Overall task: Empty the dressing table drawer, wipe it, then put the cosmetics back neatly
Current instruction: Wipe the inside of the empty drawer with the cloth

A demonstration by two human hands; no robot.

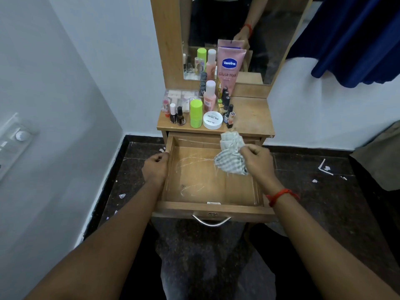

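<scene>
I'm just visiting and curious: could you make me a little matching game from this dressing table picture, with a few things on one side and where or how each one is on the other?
Things
1. checked cloth
2. Vaseline tube
3. white jar
4. drawer

Place or state
A. pulled out, no cosmetics inside
B. bunched in the right hand
C. standing upright against the mirror
D. near the front edge of the tabletop

Pairs: 1-B, 2-C, 3-D, 4-A

Red thread bracelet (281, 195) — right wrist
</scene>
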